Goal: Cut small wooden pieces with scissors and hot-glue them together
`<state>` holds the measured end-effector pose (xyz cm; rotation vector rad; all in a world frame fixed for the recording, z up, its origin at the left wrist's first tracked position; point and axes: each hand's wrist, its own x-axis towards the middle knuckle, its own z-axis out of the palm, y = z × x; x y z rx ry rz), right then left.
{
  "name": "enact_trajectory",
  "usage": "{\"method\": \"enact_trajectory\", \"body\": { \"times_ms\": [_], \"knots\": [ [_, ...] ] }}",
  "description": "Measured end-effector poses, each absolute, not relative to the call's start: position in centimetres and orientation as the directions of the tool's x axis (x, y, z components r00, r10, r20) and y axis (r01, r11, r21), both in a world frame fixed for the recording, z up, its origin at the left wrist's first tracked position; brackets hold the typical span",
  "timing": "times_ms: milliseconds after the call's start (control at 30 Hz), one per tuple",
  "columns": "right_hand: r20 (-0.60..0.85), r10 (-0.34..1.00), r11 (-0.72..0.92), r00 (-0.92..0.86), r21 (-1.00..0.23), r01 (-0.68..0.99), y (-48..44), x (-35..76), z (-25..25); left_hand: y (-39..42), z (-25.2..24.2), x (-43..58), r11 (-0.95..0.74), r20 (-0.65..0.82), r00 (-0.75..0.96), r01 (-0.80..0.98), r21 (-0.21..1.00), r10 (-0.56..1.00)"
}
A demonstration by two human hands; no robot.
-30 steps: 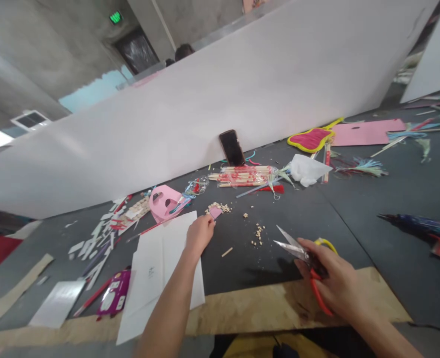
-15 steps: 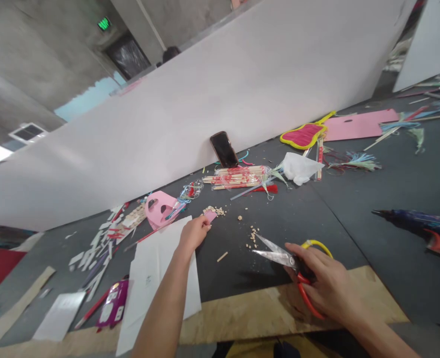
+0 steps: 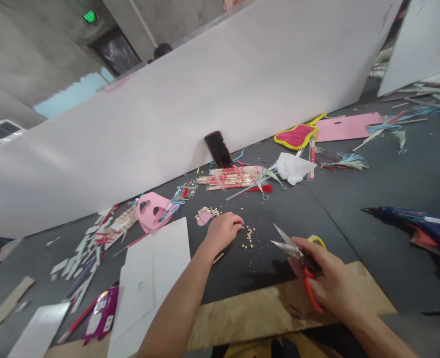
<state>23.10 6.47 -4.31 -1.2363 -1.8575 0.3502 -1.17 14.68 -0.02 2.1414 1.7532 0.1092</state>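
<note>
My right hand (image 3: 326,278) grips a pair of scissors (image 3: 292,248) with red and yellow handles; the blades stand slightly apart, pointing left. My left hand (image 3: 223,231) is low over the dark table, its fingers drawn together at the left edge of a scatter of small pale wooden bits (image 3: 249,236). Whatever those fingertips hold, if anything, is hidden. Behind that hand lies a small pink piece (image 3: 204,217), partly ringed by more pale bits (image 3: 213,211). A short thin stick (image 3: 218,258) rests beside my left forearm.
White paper (image 3: 156,263) lies left of my forearm, near a purple packet (image 3: 102,313). A phone (image 3: 219,149) leans on the white partition (image 3: 167,114), behind wrapped sticks (image 3: 233,178). A pink cut-out (image 3: 149,209) is at left, a glue gun (image 3: 414,228) at right.
My left hand has left the pink piece and moved right to the loose bits. The scissors have drawn back a little from those bits, with their blades less far apart. The view has shifted slightly.
</note>
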Motion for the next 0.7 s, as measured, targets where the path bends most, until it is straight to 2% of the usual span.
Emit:
{"method": "enact_trajectory", "body": {
  "times_ms": [200,400,567,700],
  "knots": [
    [0.481,0.867,0.446,-0.131,-0.631,0.635,6.6,22.9,-4.2,17.5,-0.1,-0.9,-0.124,-0.093,0.153,0.958,0.26,0.984],
    [0.447,0.884,0.426,-0.139,-0.643,0.636,6.5,22.9,-4.1,18.8,-0.6,0.7,-0.121,-0.134,0.145,0.978,0.169,0.98],
    [0.448,0.882,0.434,-0.148,-0.647,0.627,6.7,22.9,-4.0,16.4,-0.1,1.9,-0.193,-0.181,0.228,0.962,0.191,0.957],
    [0.455,0.882,0.428,-0.12,-0.669,0.607,6.5,22.9,-3.8,14.5,1.0,1.1,-0.182,-0.135,0.215,0.958,0.221,0.967]
  ]
}}
